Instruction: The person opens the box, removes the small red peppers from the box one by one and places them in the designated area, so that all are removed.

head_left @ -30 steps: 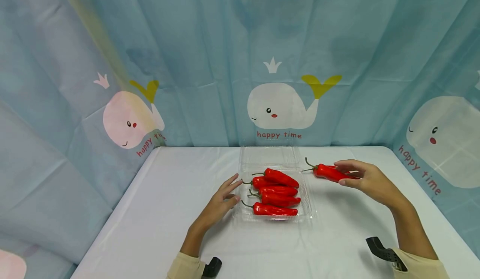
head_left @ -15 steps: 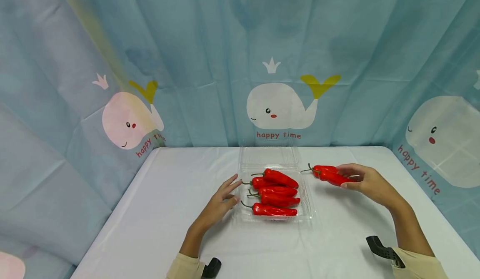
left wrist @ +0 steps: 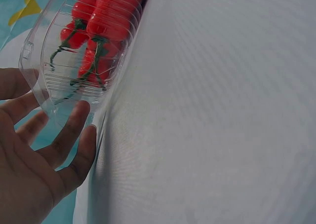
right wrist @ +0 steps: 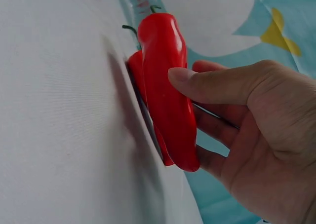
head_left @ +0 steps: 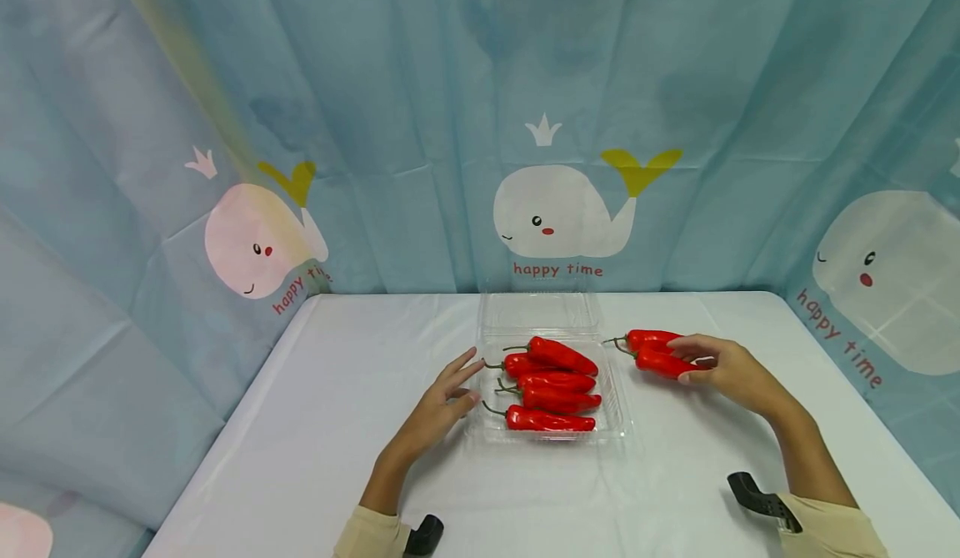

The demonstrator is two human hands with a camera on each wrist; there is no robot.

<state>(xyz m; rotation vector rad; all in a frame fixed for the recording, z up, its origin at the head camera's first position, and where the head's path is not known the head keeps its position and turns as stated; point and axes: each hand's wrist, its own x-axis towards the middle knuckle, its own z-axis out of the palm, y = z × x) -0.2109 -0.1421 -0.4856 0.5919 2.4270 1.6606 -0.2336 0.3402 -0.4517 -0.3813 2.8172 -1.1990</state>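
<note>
A clear plastic tray (head_left: pixel 619 412) holds several red peppers (head_left: pixel 558 379) at the middle of the white table. My left hand (head_left: pixel 468 383) lies open with its straight fingers against the tray's left wall (left wrist: pixel 47 93); the left wrist view shows the peppers (left wrist: pixel 106 29) through the plastic. To the right of the tray, my right hand (head_left: pixel 678 362) pinches a red pepper (head_left: pixel 656 364) between thumb and fingers, low at the table. A second red pepper (head_left: pixel 648 338) lies just behind it, touching it. In the right wrist view the thumb (right wrist: pixel 212 83) presses on the held pepper (right wrist: pixel 168 100).
The tray's clear lid (head_left: pixel 538 312) lies open behind it toward the whale-print curtain (head_left: pixel 562 208), which hangs round the table's back and sides. Black wrist mounts (head_left: pixel 753 498) sit at my sleeves. The white tablecloth (head_left: pixel 337 374) stretches left of the tray.
My right hand has brought its pepper down and slightly toward me, and it now rests against a second pepper on the table. The left hand has stayed at the tray.
</note>
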